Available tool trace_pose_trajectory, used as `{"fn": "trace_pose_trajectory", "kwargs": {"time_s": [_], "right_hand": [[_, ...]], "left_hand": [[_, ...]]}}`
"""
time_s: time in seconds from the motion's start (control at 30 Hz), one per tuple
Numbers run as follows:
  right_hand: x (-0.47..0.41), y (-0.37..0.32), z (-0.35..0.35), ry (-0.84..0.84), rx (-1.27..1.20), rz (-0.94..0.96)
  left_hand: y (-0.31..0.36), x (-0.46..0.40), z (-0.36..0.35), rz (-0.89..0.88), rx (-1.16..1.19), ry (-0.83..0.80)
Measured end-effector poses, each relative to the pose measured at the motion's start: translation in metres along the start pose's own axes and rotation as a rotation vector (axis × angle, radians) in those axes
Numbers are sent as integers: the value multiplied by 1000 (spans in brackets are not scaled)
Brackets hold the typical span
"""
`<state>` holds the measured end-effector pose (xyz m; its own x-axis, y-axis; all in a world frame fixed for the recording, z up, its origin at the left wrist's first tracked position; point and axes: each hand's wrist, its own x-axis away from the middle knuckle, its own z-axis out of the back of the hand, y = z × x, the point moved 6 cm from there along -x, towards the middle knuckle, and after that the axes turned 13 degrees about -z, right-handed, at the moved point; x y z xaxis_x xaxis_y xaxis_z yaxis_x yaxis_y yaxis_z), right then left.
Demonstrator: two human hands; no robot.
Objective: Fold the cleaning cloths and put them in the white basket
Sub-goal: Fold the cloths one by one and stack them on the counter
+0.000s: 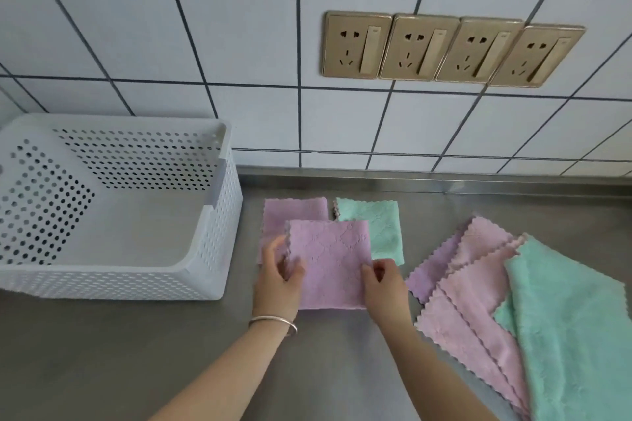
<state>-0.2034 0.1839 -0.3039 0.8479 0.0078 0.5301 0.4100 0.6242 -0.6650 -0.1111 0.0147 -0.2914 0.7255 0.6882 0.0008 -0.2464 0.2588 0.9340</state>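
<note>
both hands (330,278) on purple cloth (330,263)

So the purple cloth (330,263) in the middle is folded into a neat square with wavy pinked edges, partly overlapping another folded purple cloth (290,215) and a folded mint green cloth (379,222) that sit side by side behind it on the steel counter. Off to the right there's a loose fanned pile still unfolded: a lilac cloth (432,270) at the bottom, two pink cloths (478,311) over it and a big mint cloth (567,328) on top. The white basket (113,278), perforated plastic, sits at the left with nothing in it.
</note>
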Motion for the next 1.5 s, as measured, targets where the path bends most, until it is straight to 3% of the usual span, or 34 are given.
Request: {"fn": "trace_pose_trajectory", "kwargs": {"time_s": [0.1,0.23,0.5,0.8,1.3,1.4,1.5], "right_hand": [[-41,-15,24,67,-68,-56],[-91,-18,43,141,-76,-134],[-127,-2,41,200,-58,-239],[-121,0,30,280,81,-176],[-131,-1,15,240,182,-72],[-126,-5,29,275,132,-4],[-106,7,73,434,115,151]], "left_hand": [[21,-41,-46,-132,-113,-171],[23,-83,-101,-171,-274,-318],[-3,-99,-141,-131,-391,-425],[-7,-92,-140,-148,-409,-389],[-16,-86,-138,-133,-645,-466],[-5,-85,-135,-246,-800,-408],[20,-73,-140,-458,-880,-278]]}}
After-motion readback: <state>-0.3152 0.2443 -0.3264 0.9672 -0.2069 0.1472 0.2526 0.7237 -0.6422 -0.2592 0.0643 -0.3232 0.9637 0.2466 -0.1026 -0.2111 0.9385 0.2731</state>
